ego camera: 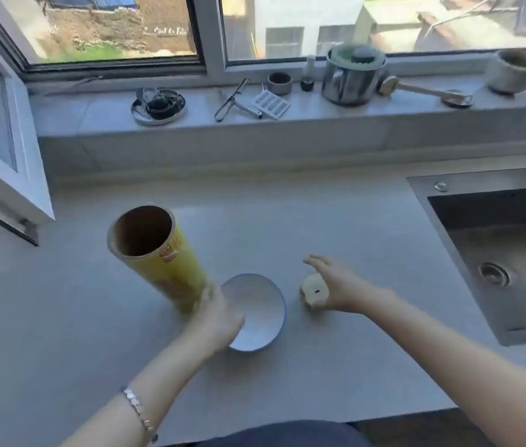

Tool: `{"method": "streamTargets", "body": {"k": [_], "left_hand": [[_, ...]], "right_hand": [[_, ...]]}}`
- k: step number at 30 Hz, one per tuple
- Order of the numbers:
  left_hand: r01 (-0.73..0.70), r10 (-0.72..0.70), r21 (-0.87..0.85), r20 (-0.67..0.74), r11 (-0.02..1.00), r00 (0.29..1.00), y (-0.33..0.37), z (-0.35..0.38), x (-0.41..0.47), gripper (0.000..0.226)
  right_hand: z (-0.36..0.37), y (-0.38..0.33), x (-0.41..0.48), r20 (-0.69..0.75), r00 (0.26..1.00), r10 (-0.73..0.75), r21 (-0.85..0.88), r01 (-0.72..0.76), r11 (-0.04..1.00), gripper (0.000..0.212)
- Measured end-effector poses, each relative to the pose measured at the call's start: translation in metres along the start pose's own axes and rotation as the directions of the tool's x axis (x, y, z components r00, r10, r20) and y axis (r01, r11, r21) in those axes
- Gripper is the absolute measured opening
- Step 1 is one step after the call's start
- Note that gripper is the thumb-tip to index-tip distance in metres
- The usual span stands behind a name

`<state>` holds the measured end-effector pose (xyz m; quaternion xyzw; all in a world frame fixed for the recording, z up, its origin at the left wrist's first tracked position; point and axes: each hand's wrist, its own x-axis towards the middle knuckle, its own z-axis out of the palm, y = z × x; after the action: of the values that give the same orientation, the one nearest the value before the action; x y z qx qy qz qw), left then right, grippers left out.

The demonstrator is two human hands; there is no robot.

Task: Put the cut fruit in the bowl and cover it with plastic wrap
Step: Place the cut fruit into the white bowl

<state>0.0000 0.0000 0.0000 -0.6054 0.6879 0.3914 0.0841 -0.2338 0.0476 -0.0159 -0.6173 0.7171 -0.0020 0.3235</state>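
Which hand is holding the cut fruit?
The right hand: its fingers curl round the pale cut fruit. The left hand holds the tilted yellow plastic-wrap roll beside the white blue-rimmed bowl.

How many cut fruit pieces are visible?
1. The right hand grips the cut fruit right of the bowl. The left hand, holding the plastic wrap roll, covers part of the bowl, possibly hiding more.

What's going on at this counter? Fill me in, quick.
A person is getting ready to store fruit. The right hand holds a pale piece of cut fruit just right of the white, blue-rimmed bowl, which has nothing in it. The left hand sits between the bowl's rim and the foot of the yellow plastic wrap roll. It is too blurred to tell which one it grips. Nothing is wrapped yet.
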Motion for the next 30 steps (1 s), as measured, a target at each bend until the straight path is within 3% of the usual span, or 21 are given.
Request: {"method": "streamTargets", "body": {"k": [2,4,6,9,12,15,18,22,26,28,30], "left_hand": [[0.078,-0.077,-0.104,0.019,0.991,0.997,-0.014,0.01,-0.001,0.064],[0.096,-0.09,-0.205,0.039,0.974,0.995,-0.031,0.021,0.004,0.062],[0.108,-0.096,-0.335,0.051,0.936,0.994,-0.047,0.03,0.017,0.065],[0.152,-0.111,-0.539,0.109,0.828,0.988,-0.05,0.031,0.024,0.051],[0.167,-0.119,-0.66,0.117,0.733,0.986,-0.049,0.031,0.022,0.048],[0.146,-0.082,-0.712,0.123,0.687,0.989,-0.048,0.034,0.02,0.047],[0.134,-0.071,-0.716,0.118,0.685,0.99,-0.045,0.038,0.021,0.044],[0.148,-0.047,-0.728,0.158,0.669,0.986,-0.049,0.039,0.025,0.042],[0.226,-0.117,-0.705,0.201,0.672,0.973,-0.063,0.031,0.024,0.044],[0.221,-0.205,-0.678,0.105,0.701,0.973,-0.074,0.021,0.025,0.052],[0.137,-0.271,-0.685,-0.091,0.716,0.958,-0.084,0.002,0.026,0.076]], "right_hand": [[0.007,0.007,0.008,0.063,0.998,0.017,-0.087,-0.011,0.996,0.101],[0.016,0.015,0.015,0.116,0.991,0.066,-0.154,-0.048,0.987,0.11],[0.022,0.02,0.023,0.143,0.987,0.077,-0.183,-0.05,0.982,0.104],[0.025,0.025,0.026,0.095,0.993,0.076,-0.155,-0.061,0.986,0.08],[0.027,0.026,0.015,0.061,0.985,0.164,-0.078,-0.159,0.984,0.073],[0.024,0.002,-0.001,-0.107,0.983,0.149,0.057,-0.143,0.988,0.074],[0.019,-0.044,-0.004,-0.274,0.962,0.016,0.143,0.024,0.989,0.075],[0.04,-0.084,0.016,-0.088,0.993,-0.08,0.079,0.087,0.993,0.065],[0.065,-0.089,0.033,0.061,0.998,0.028,-0.058,-0.024,0.998,0.054],[0.07,-0.087,0.035,0.067,0.997,0.045,-0.079,-0.04,0.996,0.053],[0.071,-0.085,0.034,0.072,0.997,0.026,-0.061,-0.021,0.998,0.063]]}}
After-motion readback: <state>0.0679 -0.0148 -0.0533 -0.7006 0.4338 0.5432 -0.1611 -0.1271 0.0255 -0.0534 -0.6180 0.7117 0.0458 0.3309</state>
